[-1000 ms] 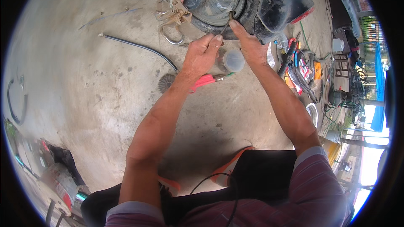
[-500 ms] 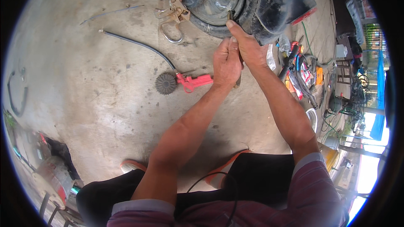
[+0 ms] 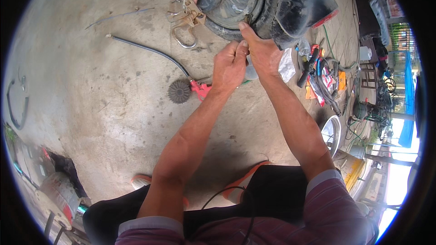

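Note:
A wheel with a black tyre [image 3: 220,29] lies at the top, its dusty rim [image 3: 231,11] facing up. At the inner edge of the tyre shows the short tip of a tire lever [image 3: 246,18]; the rest of it is hidden by my hands. My right hand [image 3: 265,55] is closed round the lever, thumb stretched toward the tip. Just left of it and touching it, my left hand [image 3: 229,67] is closed too, its fingers curled on the lever's lower part. A red-handled air gun [image 3: 200,89] with a black hose [image 3: 152,48] lies left of my left hand, partly behind it.
A black mudguard [image 3: 297,6] borders the wheel on the right. Rusty metal brackets [image 3: 187,15] stand to its left. A round ribbed metal part [image 3: 179,91] lies by the air gun. Tools and packets [image 3: 324,79] are heaped at right, near a pale ring [image 3: 334,131].
Both hands have shifted a little left, swinging the lever's lower end with them. My left hand now covers more of the air gun's handle. A pale sheet shows more beside my right hand.

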`<action>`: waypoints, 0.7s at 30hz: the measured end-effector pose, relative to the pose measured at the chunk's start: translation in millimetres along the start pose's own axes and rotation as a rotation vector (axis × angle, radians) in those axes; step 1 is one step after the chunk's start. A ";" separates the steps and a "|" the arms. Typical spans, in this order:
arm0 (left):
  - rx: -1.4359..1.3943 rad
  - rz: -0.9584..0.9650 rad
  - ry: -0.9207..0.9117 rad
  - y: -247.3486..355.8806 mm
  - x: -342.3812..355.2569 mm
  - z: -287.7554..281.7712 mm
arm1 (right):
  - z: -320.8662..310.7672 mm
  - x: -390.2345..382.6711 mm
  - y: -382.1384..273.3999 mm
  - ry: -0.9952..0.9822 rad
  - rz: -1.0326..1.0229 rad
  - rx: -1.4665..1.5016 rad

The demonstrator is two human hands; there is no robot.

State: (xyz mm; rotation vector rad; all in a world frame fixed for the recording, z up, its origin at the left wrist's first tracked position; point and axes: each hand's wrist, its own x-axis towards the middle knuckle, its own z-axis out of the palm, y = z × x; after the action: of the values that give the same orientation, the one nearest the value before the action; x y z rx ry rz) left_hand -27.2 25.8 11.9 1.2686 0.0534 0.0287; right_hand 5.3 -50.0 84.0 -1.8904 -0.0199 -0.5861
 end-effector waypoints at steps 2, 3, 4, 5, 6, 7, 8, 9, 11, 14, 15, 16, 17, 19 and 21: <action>-0.077 -0.088 -0.064 6.3 -0.5 -0.8 | -1.0 0.5 2.1 0.022 0.002 0.005; -0.140 -0.122 -0.109 5.6 0.5 -3.5 | -0.7 2.1 3.8 0.031 -0.002 0.006; -0.203 -0.155 -0.155 4.0 2.5 -6.5 | -1.3 3.9 5.8 0.039 -0.005 0.006; -0.267 -0.188 -0.200 2.2 3.5 -8.6 | -4.5 6.2 8.3 0.023 -0.024 -0.068; -0.319 -0.188 -0.227 -1.6 3.9 -10.4 | -3.3 5.9 6.1 0.023 -0.036 -0.064; -0.372 -0.188 -0.255 -6.5 4.2 -12.0 | -2.4 5.3 1.6 0.024 -0.048 -0.060; -0.425 -0.187 -0.282 -10.8 4.5 -13.4 | -1.3 5.2 -0.6 0.025 -0.060 -0.055; -0.450 -0.238 -0.287 -14.7 2.0 -12.5 | -2.0 7.5 4.3 0.029 -0.108 -0.089; -0.500 -0.340 -0.294 -22.3 -7.7 -10.1 | -3.3 13.8 18.0 0.038 -0.206 -0.154; -0.331 -0.439 -0.444 -26.9 -13.6 -28.5 | -5.5 12.3 14.7 -0.007 -0.143 -0.037; -0.276 -0.418 -0.410 -24.6 -12.8 -33.2 | -5.2 11.7 10.7 -0.017 -0.112 -0.001; -0.221 -0.397 -0.378 -22.2 -11.4 -37.3 | -4.3 11.4 5.4 -0.025 -0.081 0.034; -0.166 -0.376 -0.346 -19.6 -9.8 -41.0 | -3.5 10.8 3.4 -0.034 -0.049 0.069; -0.068 -0.267 -0.320 -16.0 -5.5 -50.2 | -0.3 11.5 4.5 0.001 -0.099 0.052; 0.023 -0.225 -0.318 -19.0 0.7 -54.8 | 1.6 11.1 2.1 0.014 -0.068 0.067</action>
State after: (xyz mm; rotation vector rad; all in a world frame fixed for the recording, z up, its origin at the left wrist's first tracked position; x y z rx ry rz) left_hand -29.6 72.4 -22.5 1.2704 -0.0786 -0.3681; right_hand 16.2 -52.3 86.2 -1.8259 -0.0937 -0.6376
